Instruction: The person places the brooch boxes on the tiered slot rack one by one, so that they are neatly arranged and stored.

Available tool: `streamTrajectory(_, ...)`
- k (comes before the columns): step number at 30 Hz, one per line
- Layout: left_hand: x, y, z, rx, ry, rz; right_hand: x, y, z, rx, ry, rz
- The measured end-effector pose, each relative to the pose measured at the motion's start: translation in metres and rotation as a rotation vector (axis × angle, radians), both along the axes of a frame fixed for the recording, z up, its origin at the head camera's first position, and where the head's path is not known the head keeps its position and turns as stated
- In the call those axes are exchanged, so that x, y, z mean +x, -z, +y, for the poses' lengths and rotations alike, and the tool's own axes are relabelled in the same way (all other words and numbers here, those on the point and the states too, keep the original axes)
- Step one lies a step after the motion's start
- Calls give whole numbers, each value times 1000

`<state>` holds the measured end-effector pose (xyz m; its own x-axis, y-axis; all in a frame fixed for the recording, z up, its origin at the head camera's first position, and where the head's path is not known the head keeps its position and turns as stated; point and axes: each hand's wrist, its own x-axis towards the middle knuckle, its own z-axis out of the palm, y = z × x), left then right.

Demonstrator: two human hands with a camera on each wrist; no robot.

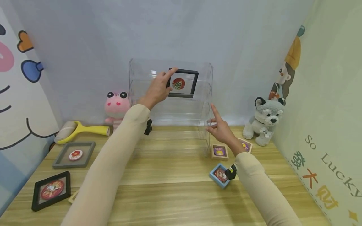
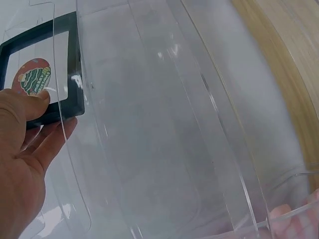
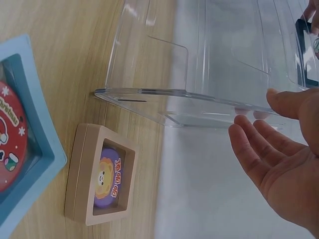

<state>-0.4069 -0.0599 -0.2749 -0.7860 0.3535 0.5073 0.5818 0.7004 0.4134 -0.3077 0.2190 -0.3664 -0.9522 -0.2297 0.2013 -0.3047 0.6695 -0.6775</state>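
Observation:
A clear acrylic tiered rack [image 1: 172,110] stands at the back of the wooden table. My left hand [image 1: 157,90] grips a black display frame [image 1: 185,84] by its left side, at the rack's upper tier. The left wrist view shows the thumb [image 2: 37,103] on the frame's front and the other fingers behind it. Inside the frame is a red round badge with a green Christmas tree. At the rack's right side, my right hand [image 1: 222,129] has its fingers extended around the panel edge. Its thumb [image 3: 284,102] lies close to that edge; contact is hard to tell.
Small frames, blue [image 1: 219,175] and tan [image 1: 219,152], lie right of the rack, another [image 1: 245,145] beyond. Grey [image 1: 74,154] and black [image 1: 51,190] frames lie left. A yellow-handled roller [image 1: 85,129], pink plush [image 1: 116,106] and husky plush [image 1: 266,119] stand behind.

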Motion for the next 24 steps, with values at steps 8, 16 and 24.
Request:
streamTrajectory(8,-2,4,11,12,17,-21,0,0,0,-11,-7,1)
streamTrajectory(16,-2,5,17,18,7,15,0,-4,-1,-1,-7,15)
streamTrajectory(24,-2,10,21,43,9,10,0,-2,0,-9,-5,-4)
